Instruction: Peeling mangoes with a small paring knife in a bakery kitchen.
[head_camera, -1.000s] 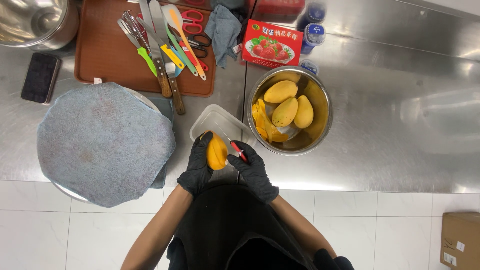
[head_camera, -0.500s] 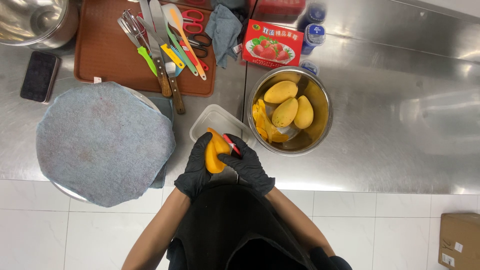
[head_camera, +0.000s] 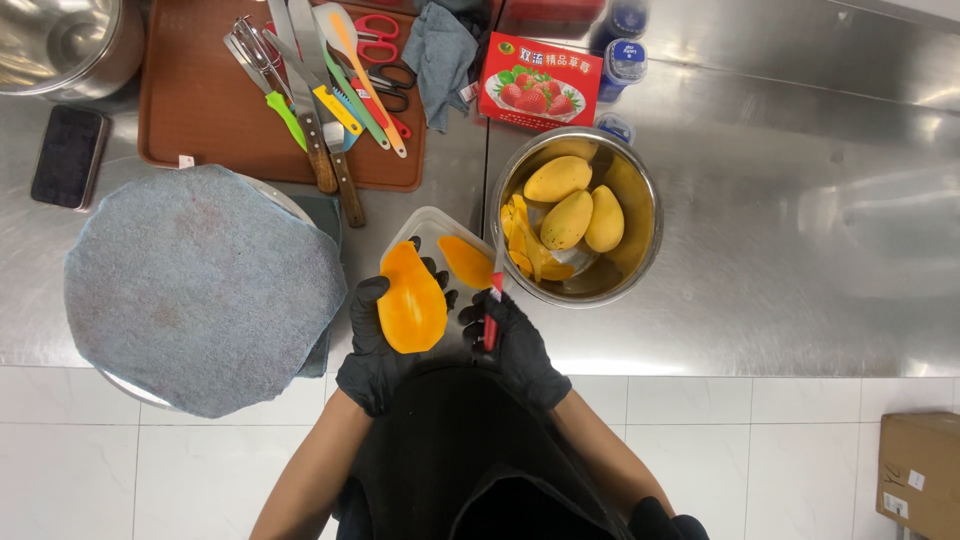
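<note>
Mango slice: a cut piece of mango, orange flesh facing up, is lying in the left hand just over the near edge of the desk, in front of the clear tub.
Left hand: the left hand, in a black glove, is cupping the mango slice from below, its fingers curling round the far side of the fruit.
Right hand: the right hand, also gloved in black, is closing its fingers around the red handle of a small knife; the blade is pointing away from the body toward the bowl.
Clear tub: a clear plastic tub is sitting on the desk just beyond both hands, with a second slice of mango lying in it.
Steel bowl: a round steel bowl is standing just right of the tub, holding three peeled whole mangoes and strips of yellow peel along its left side.
Desk: the stainless-steel desk is carrying everything.
Left side: a round board covered by a grey-blue cloth is lying well left of the hands, and a dark phone is lying beyond it.
Far side: a brown tray is holding knives, a spatula and scissors; a red carton picturing strawberries is standing behind the bowl.
</note>
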